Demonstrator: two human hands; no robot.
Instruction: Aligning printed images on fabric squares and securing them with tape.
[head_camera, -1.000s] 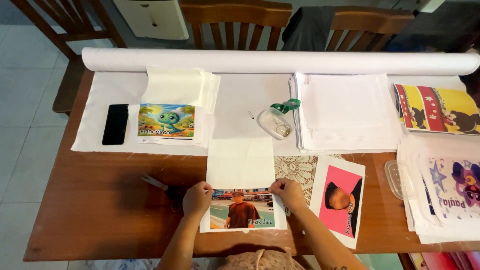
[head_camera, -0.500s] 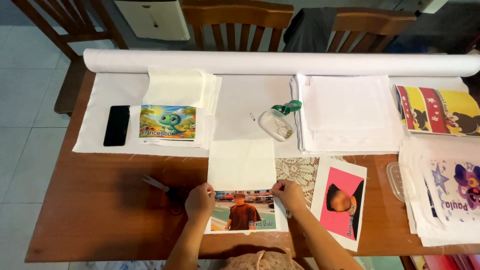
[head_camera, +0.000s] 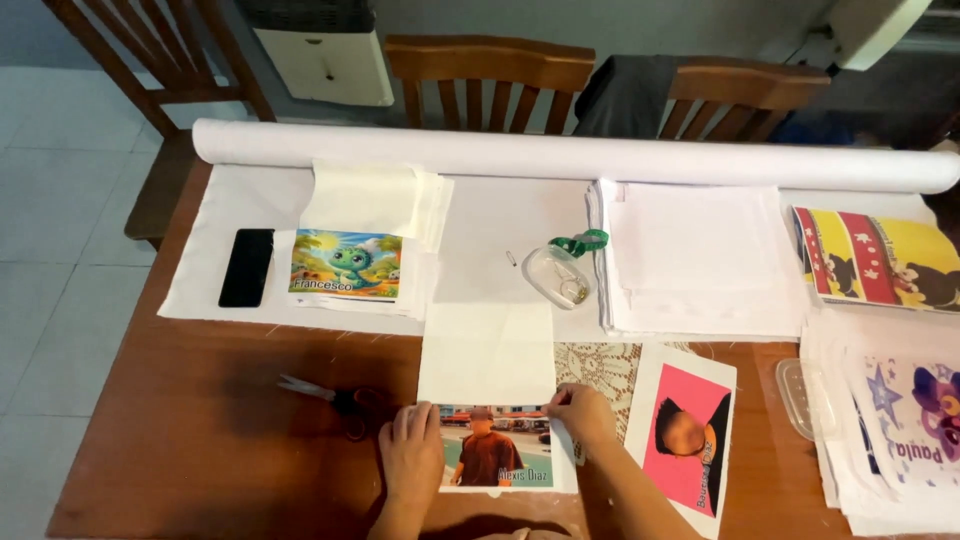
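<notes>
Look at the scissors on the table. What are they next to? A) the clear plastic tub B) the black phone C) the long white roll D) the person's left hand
D: the scissors lie on the bare wood just beside the left hand, far from the phone, roll and tub.

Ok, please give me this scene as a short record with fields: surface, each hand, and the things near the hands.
surface: brown wooden table, white cloth over its far part
left hand: flat on the left edge of the printed photo sheet
right hand: fingertips on the sheet's top right corner
above sheet: cream paper square, touching its top edge
left of hands: scissors
right of hands: pink portrait print, on lace mat
far edge: long white roll
</notes>
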